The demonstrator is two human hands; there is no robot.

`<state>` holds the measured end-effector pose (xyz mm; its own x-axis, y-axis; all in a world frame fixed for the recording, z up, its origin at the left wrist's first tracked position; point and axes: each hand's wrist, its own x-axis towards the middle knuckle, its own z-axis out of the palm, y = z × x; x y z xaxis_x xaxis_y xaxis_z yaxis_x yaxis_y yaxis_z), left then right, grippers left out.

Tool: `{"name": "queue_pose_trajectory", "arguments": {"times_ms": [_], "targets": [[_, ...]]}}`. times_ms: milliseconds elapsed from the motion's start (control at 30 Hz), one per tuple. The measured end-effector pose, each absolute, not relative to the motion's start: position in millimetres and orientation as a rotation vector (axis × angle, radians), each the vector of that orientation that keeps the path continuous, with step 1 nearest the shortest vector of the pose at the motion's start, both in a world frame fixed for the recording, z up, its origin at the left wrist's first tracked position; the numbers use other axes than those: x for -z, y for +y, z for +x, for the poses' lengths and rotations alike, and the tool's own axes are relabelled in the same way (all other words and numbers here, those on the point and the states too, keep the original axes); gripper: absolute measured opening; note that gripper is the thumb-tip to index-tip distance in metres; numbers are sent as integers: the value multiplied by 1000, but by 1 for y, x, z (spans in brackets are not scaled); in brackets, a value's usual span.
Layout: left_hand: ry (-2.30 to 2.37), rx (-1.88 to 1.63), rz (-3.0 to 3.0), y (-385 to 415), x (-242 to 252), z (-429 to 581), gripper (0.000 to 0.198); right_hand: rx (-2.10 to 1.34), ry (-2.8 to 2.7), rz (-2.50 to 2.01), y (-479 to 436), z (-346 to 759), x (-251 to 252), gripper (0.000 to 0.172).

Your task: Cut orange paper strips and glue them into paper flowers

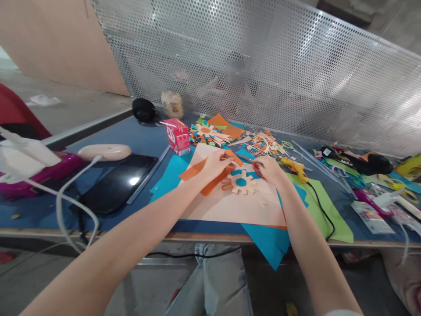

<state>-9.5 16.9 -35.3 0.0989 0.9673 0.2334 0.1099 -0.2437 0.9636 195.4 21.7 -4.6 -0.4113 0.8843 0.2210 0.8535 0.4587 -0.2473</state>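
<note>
My left hand [218, 162] pinches an orange paper piece [234, 157] above a large pale sheet [210, 206]. In my right hand [270, 169] are scissors [258, 170] with red handles, their blades pointing left toward that orange piece. Whether the blades touch the paper I cannot tell. Below and between the hands lies a pale paper flower [244, 182] with a round hole that shows blue. Orange paper strips [212, 186] rest under and beside my left wrist. Blue sheets [268, 241] stick out from beneath the pale one, past the table's front edge.
A pink drink carton [178, 137], paper scraps [263, 142] and a black phone [115, 184] surround the work area. A yellow glue gun [295, 168] with a black cord lies right, near green paper [329, 210]. Behind stands a perforated metal panel [263, 66].
</note>
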Motion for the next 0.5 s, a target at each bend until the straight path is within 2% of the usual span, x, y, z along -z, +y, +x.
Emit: {"name": "queue_pose_trajectory", "arguments": {"times_ms": [233, 300, 400, 500], "targets": [[1213, -1306, 1659, 25, 41, -12, 12, -344, -2454, -1307, 6, 178, 3, 30], [1213, -1321, 1669, 27, 42, -13, 13, -215, -2353, -1355, 9, 183, 1, 28], [1214, -1325, 1655, 28, 43, -13, 17, 189, -1879, -1671, 14, 203, -4, 30], [1206, -1334, 1621, 26, 44, -12, 17, 416, -1330, -2194, 17, 227, -6, 50]]}}
